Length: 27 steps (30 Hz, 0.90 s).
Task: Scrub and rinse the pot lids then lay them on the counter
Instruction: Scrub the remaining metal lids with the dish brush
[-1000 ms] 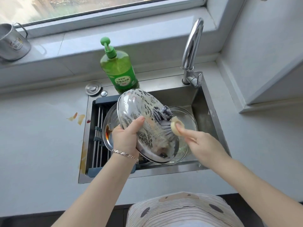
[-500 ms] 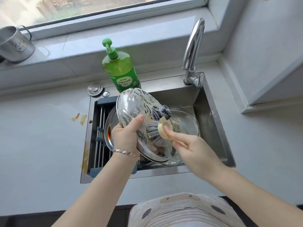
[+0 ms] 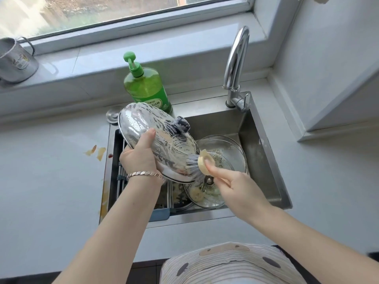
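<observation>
- A person's left hand [image 3: 141, 158] holds a soapy round glass pot lid with a dark knob [image 3: 158, 144] tilted above the steel sink [image 3: 260, 152], fingers clamped on its rim.
- The right hand [image 3: 235, 187] pinches a round cream-backed scrubbing brush with grey bristles [image 3: 200, 166] against the lid's lower edge.
- More clear glass lids [image 3: 223, 152] lie in the sink.
- Behind the sink stands a green pump bottle of dish soap [image 3: 146, 87]; its label writing is too blurred to read.
- A grey table [image 3: 51, 181] surrounds the sink.
</observation>
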Available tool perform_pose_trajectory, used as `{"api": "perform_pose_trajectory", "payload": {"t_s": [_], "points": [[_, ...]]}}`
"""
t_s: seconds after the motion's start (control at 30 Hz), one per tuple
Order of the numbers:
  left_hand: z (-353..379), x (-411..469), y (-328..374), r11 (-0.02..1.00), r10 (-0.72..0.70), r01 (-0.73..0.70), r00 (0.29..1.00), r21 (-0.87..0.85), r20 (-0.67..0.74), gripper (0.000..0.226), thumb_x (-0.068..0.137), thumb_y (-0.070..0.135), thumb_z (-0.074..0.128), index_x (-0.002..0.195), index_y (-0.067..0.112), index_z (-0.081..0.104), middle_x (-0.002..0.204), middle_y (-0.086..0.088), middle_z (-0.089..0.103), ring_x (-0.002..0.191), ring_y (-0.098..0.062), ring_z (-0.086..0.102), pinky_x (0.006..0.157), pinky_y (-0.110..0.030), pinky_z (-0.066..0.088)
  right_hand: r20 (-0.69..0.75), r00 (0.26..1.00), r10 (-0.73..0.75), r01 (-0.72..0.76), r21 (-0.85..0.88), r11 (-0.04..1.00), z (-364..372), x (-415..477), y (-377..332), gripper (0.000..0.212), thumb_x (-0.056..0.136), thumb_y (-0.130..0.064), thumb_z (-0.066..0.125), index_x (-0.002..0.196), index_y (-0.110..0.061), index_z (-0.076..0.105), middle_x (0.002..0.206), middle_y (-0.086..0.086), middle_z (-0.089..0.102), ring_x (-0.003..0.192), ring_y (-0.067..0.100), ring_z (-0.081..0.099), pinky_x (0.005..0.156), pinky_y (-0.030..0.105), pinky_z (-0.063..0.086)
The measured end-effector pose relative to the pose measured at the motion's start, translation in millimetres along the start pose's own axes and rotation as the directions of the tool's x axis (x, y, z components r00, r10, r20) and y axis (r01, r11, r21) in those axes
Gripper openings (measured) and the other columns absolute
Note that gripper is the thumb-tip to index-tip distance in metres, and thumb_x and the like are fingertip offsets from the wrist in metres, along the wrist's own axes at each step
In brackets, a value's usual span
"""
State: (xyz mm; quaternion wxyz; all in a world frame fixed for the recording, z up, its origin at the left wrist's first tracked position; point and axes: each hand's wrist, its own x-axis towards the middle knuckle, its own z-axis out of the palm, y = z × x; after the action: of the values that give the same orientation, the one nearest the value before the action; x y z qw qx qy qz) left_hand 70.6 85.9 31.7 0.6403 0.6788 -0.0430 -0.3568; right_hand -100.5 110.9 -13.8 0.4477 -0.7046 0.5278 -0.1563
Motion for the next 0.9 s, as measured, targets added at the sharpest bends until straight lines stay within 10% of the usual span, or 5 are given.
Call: {"api": "perform_pose_trajectory", "payload": {"t_s": [0.13,0.27,0.43,0.63,0.9], "points": [[-1.5,5.5,-3.3,0.995,-0.097,0.098,0.995,0.019,-0.021,0.019,0.073,0.019,0.073,0.071,0.012,0.056,0.066,-0.006,0.061,0.058,-0.024,0.061,0.060,-0.034,0.053,-0.041,0.966,-0.254,0.246,-0.148,0.958,11.4,-6.5,-34.3,0.049,0.089,-0.025,0.033,0.132,-0.048,0.040,0.065,-0.002,0.044,0.062,0.021,0.046,0.053,0.028,0.030],[-2.7,7.2,-6.4,0.993,-0.115,0.117,0.990,0.016,-0.087,0.023,0.074,0.021,0.074,0.071,0.013,0.052,0.057,0.000,0.051,0.044,-0.016,0.050,0.044,-0.021,0.045,-0.069,0.988,-0.139,0.120,-0.223,0.967,7.6,7.7,-12.6,0.047,0.096,-0.023,0.033,0.134,-0.051,0.034,0.066,-0.004,0.040,0.073,0.026,0.050,0.061,0.032,0.035],[-3.6,3.6,-11.5,0.984,-0.174,0.176,0.980,0.007,-0.097,0.021,0.075,0.022,0.072,0.080,0.014,0.053,0.072,-0.001,0.057,0.052,-0.014,0.057,0.048,-0.024,0.045,-0.129,0.932,-0.340,0.297,-0.267,0.917,22.9,-2.6,-42.5,0.051,0.078,-0.019,0.037,0.120,-0.037,0.060,0.060,-0.008,0.029,0.037,0.024,0.041,0.035,0.023,0.028],[-9.1,11.6,-7.5,0.970,-0.239,0.233,0.967,-0.070,-0.087,0.046,0.076,0.022,0.072,0.117,0.009,0.058,0.087,-0.001,0.063,0.065,-0.015,0.064,0.044,-0.021,0.051,-0.165,0.944,-0.287,0.230,-0.294,0.928,15.2,-6.6,-3.2,0.051,0.080,-0.021,0.035,0.123,-0.035,0.057,0.058,-0.010,0.027,0.038,0.020,0.037,0.034,0.024,0.025],[-7.2,21.5,-1.8,0.956,-0.273,0.273,0.962,-0.111,0.013,0.020,0.075,0.026,0.071,0.090,0.015,0.063,0.092,-0.006,0.068,0.076,-0.023,0.068,0.072,-0.043,0.057,-0.207,0.943,-0.262,0.213,-0.230,0.949,10.0,-0.9,2.3,0.046,0.086,-0.021,0.040,0.123,-0.044,0.053,0.057,-0.006,0.040,0.047,0.016,0.038,0.043,0.023,0.031]]}}
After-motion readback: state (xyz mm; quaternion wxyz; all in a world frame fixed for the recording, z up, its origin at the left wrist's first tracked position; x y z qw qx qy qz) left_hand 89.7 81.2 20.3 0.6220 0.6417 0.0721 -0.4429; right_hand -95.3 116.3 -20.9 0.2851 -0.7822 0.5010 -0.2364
